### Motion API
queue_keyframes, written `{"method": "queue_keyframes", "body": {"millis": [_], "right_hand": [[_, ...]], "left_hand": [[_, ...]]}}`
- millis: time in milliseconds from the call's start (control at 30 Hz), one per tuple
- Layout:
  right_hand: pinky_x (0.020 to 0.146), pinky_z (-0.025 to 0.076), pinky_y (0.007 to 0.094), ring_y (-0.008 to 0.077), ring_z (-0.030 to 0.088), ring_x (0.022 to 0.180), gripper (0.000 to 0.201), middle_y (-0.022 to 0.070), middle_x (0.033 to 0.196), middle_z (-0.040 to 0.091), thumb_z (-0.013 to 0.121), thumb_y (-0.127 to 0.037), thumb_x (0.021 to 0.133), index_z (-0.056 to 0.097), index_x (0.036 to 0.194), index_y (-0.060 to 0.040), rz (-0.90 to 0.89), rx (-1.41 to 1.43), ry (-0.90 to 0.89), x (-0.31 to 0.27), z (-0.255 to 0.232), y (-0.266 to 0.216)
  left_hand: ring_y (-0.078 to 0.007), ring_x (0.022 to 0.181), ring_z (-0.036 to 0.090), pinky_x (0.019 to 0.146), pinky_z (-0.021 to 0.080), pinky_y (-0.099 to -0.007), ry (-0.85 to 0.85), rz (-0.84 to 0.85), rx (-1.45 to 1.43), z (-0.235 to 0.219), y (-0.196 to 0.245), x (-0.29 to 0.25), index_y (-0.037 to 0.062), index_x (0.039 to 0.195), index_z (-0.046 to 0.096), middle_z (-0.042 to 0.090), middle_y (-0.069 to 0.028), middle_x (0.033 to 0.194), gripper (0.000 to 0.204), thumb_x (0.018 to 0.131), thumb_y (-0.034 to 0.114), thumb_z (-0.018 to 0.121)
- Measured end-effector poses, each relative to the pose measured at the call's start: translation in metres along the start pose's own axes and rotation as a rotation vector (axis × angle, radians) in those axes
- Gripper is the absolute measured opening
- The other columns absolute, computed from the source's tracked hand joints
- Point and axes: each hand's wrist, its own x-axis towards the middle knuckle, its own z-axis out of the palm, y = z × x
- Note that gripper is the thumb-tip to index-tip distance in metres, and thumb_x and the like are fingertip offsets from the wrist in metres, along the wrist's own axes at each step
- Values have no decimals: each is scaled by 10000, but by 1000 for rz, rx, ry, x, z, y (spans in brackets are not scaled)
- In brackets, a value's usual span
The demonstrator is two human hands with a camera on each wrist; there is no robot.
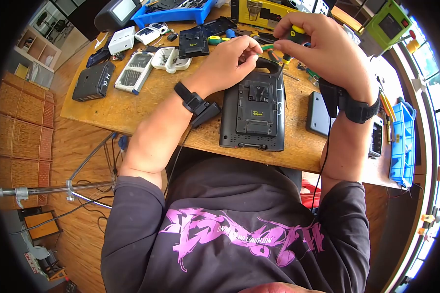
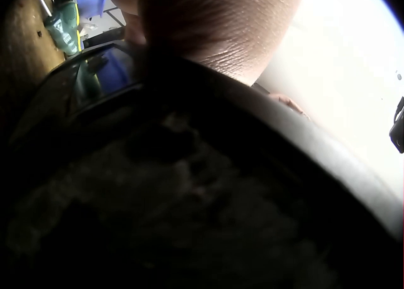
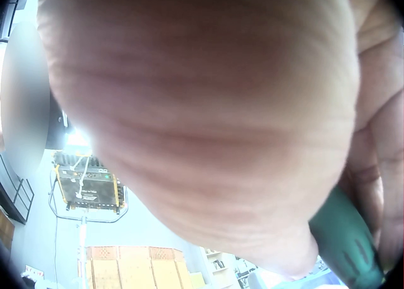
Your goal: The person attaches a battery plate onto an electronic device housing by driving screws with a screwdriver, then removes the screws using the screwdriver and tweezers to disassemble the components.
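In the head view my left hand [image 1: 227,63] is above the workbench with its thumb and fingertips pinched on a small thing. I cannot tell what that thing is. A short green piece [image 1: 268,47] shows between the fingertips of both hands. My right hand [image 1: 327,44] grips a tool with a green-and-yellow handle [image 1: 297,34]; in the right wrist view its green handle [image 3: 344,238] sits under the palm. Just below the hands lies a black device [image 1: 227,110] with a handle at its far end and a battery plate [image 1: 257,113] with a yellow logo on top.
Left on the workbench [image 1: 100,110] are a black box [image 1: 94,80], a clear-lidded case [image 1: 135,71] and a white divided tray [image 1: 166,59]. A blue bin [image 1: 173,17] and a yellow toolbox [image 1: 264,13] stand behind. Dark boxes and a blue rack [image 1: 403,146] are on the right.
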Motion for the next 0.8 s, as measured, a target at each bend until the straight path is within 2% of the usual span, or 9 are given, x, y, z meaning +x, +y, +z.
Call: {"method": "queue_keyframes", "body": {"millis": [233, 367, 500, 533, 567, 633, 767, 800], "right_hand": [[687, 457, 340, 166, 542, 744, 283, 37, 904, 707, 834, -269, 942, 749, 1146, -93, 106, -70, -15, -3, 0, -8], [682, 455, 341, 163, 544, 742, 293, 38, 904, 705, 832, -275, 947, 739, 1153, -88, 93, -50, -43, -1, 0, -5], [677, 459, 338, 152, 550, 742, 307, 40, 907, 701, 839, -274, 950, 728, 1163, -82, 73, -43, -38, -1, 0, -4], [678, 466, 335, 147, 562, 745, 312, 39, 909, 701, 844, -270, 950, 725, 1166, -78, 93, -43, -43, -2, 0, -4], [678, 466, 335, 147, 562, 745, 312, 39, 909, 701, 844, -270, 950, 725, 1166, -78, 99, -41, -39, -2, 1, -4], [691, 481, 323, 138, 594, 754, 320, 39, 908, 700, 853, -253, 946, 719, 1170, -67, 90, 51, -33, -1, 3, -1], [668, 486, 309, 120, 616, 734, 312, 28, 904, 707, 858, -245, 941, 717, 1151, -61, 41, 50, -7, 1, -1, -6], [749, 541, 362, 234, 687, 813, 297, 114, 937, 743, 811, -244, 949, 733, 1154, -45, 139, 20, -83, 4, -13, -19]], "left_hand": [[-202, 970, 747, 886, 601, -337, 18, 16, -9, 1, -1, 0, 12, 1193, 678, 757, -98, 1072, 201, 1010, 90, 705], [-192, 977, 745, 879, 602, -335, 25, 8, 16, -2, -2, 1, 27, 1178, 685, 755, -90, 1073, 184, 1005, 84, 705], [-177, 902, 753, 816, 609, -324, 96, 59, 151, -25, -4, 5, 45, 1112, 744, 775, -75, 1029, 147, 981, 112, 746], [-154, 865, 743, 794, 596, -302, 152, 32, 168, -33, -5, 6, 42, 1106, 756, 786, -59, 997, 152, 978, 123, 756], [-124, 850, 718, 794, 582, -290, 152, -102, 172, -43, 2, 7, 46, 1111, 754, 789, -39, 991, 148, 985, 123, 750], [-109, 834, 688, 795, 574, -290, 133, -204, 265, -67, -13, 5, 39, 1093, 750, 777, -27, 967, 142, 981, 126, 753], [-111, 848, 679, 791, 564, -287, -130, -418, 411, -113, -24, -7, 14, 1026, 732, 728, -23, 894, 126, 945, 106, 761], [-109, 841, 676, 780, 562, -287, -171, -473, 385, -121, -26, -10, 13, 1018, 733, 727, -21, 892, 120, 941, 101, 760]]}}
